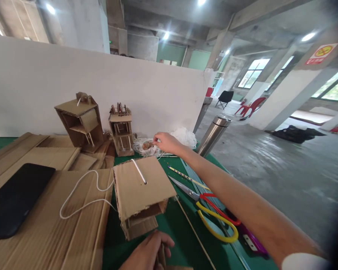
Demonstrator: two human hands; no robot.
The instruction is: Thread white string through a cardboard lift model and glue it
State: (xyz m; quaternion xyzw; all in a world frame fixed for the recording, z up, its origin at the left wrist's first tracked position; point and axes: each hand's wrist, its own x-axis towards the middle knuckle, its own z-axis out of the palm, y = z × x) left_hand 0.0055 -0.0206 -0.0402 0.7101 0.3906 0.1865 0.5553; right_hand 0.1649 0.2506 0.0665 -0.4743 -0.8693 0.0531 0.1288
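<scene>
My left hand [149,250] is at the bottom edge, its fingers closed around a cardboard piece [161,257] that is partly cut off by the frame. Just beyond it stands a cardboard box model [143,180] with an open front and a white cord [139,170] threaded through a hole in its top. My right arm stretches far across the table. At its end my right hand [167,142] has its fingertips pinched together beside a small brown roundish thing [148,145], which lies on tangled white string [156,150]. What the pinch holds, if anything, is too small to tell.
Two more cardboard models [79,122] [121,131] stand by the white partition [146,90]. Scissors [214,213], a patterned pencil [188,178], a thin stick [195,234] and a steel flask [215,135] are on the right. Cardboard sheets [81,217] and a black phone-like slab [19,200] cover the left.
</scene>
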